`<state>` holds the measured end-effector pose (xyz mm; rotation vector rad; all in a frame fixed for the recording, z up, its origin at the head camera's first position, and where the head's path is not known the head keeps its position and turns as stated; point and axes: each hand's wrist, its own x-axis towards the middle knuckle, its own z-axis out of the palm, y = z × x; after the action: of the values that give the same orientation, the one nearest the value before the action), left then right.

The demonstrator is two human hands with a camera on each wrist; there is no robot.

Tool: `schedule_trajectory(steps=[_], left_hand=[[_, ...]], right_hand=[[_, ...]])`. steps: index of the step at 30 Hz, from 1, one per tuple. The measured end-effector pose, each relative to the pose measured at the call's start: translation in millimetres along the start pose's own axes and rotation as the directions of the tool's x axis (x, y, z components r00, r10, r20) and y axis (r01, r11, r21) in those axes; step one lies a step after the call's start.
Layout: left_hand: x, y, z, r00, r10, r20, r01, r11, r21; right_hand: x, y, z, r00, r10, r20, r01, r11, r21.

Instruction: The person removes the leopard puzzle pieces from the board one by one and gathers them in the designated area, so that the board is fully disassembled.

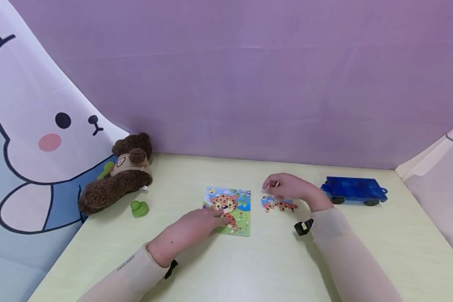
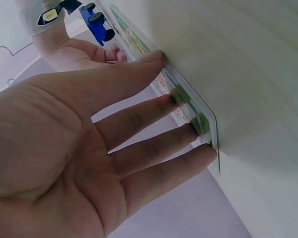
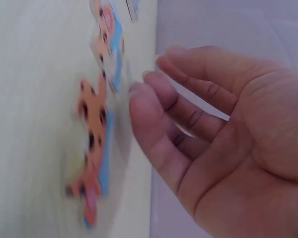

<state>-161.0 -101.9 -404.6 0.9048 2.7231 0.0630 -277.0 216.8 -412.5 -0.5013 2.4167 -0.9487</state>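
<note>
A leopard picture puzzle board (image 1: pixel 243 220) lies flat on the table. My left hand (image 1: pixel 196 226) rests on its left part, and in the left wrist view the straight fingers (image 2: pixel 149 116) and thumb touch the board near its edge. To the right of the board lie loose leopard puzzle pieces (image 1: pixel 285 206), orange with dark spots and some blue. Close over them is my right hand (image 1: pixel 287 186), its fingers loosely bent. The right wrist view shows nothing between those fingers, with spotted pieces (image 3: pixel 94 134) beside the fingertips, slightly blurred.
A blue toy wagon (image 1: pixel 352 188) stands right of my right hand. At the left are a brown plush bear (image 1: pixel 124 176) and a small green toy duck (image 1: pixel 139 208). A purple cloth (image 1: pixel 241 84) hangs along the back edge of the pale table (image 1: pixel 264 268).
</note>
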Motion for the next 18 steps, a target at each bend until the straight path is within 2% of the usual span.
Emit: schedule_trajectory(steps=[4,12,15,18], left_hand=[[1.7,-1.3,-0.5,1.000,0.007,0.006,-0.007,1.000,0.006],[5.4,-6.5,-3.4,0.999,0.048,-0.024,-0.047,0.998,0.051],[6.6,-8.9,-2.3,0.998,0.051,-0.024,-0.050,0.997,0.054],[7.4,-9.3,-0.8,0.996,0.079,-0.035,-0.077,0.995,0.065]], right_hand=[[11.9,-10,12,0.999,-0.048,0.004,0.048,0.999,0.015],[29.7,-35,30,0.989,-0.150,-0.010,0.150,0.988,-0.021],[34.8,-43,35,0.984,-0.177,-0.002,0.177,0.983,-0.042],[40.1,-46,41,0.982,-0.188,0.002,0.187,0.981,-0.054]])
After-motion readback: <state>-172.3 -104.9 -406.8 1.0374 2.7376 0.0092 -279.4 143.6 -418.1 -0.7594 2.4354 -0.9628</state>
